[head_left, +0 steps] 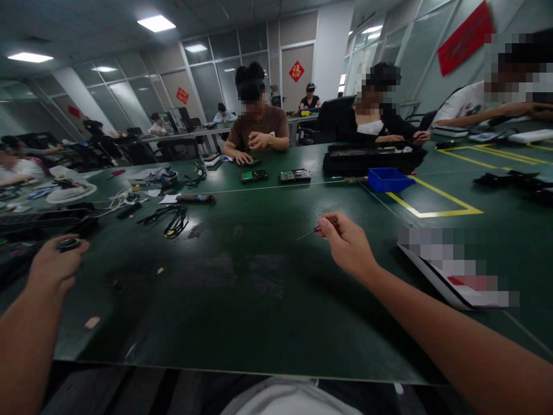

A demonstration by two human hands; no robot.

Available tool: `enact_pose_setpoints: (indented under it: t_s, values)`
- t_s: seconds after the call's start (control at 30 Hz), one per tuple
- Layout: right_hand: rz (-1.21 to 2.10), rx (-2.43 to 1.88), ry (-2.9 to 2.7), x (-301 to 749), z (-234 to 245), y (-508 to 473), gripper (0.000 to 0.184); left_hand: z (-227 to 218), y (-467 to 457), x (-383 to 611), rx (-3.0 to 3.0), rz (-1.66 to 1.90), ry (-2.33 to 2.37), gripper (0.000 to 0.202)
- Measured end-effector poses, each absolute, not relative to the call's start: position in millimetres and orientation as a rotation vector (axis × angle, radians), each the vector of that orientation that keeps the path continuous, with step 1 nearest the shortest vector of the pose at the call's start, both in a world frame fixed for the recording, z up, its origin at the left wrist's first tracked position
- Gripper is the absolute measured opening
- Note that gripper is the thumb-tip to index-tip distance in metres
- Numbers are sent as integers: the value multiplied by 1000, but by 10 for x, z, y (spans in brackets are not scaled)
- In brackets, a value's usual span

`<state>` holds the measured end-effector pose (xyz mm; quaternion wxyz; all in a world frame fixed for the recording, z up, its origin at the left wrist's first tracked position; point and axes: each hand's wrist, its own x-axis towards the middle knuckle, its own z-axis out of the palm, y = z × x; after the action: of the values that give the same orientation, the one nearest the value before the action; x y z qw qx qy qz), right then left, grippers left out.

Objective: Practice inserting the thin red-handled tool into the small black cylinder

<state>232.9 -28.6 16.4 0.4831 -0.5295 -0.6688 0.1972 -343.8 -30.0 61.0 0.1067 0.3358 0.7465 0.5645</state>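
My right hand (pixel 345 242) hovers over the dark green table mat (pixel 259 288), fingers closed round a thin screwdriver (pixel 311 232) with a reddish handle, its shaft pointing left. My left hand (pixel 56 265) is at the left edge, fingers curled on a small round black part (pixel 69 244) beside dark equipment (pixel 26 230).
A black cable (pixel 173 219), a pen-like tool (pixel 194 197), circuit boards (pixel 294 176), a blue bin (pixel 389 180) and a black case (pixel 367 158) lie further back. A white sheet (pixel 453 271) lies at right near yellow tape lines (pixel 436 202). Several other people sit working across the table.
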Motion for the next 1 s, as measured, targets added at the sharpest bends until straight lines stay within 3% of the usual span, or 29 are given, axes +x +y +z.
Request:
enact_pose_setpoints:
  t_s: [0.1, 0.2, 0.37, 0.67, 1.0]
  values:
    - [504, -1278, -1633, 2327, 151, -280, 30, 706, -119, -3028, 1110, 1295, 2100, 35]
    - [519, -1267, -1619, 2322, 146, -276, 27, 763, -64, -2480, 1448, 905, 1913, 26]
    - [639, -1207, -1629, 2325, 165, -280, 24, 691, 30, -1454, 1755, 660, 1507, 41]
    - [1062, -995, -1451, 2303, 117, -230, 30, 394, 102, -22, 2019, 580, 1132, 33]
    - [1271, -826, -1026, 2321, 128, -192, 23, 169, -194, 198, 2093, 828, 1212, 32]
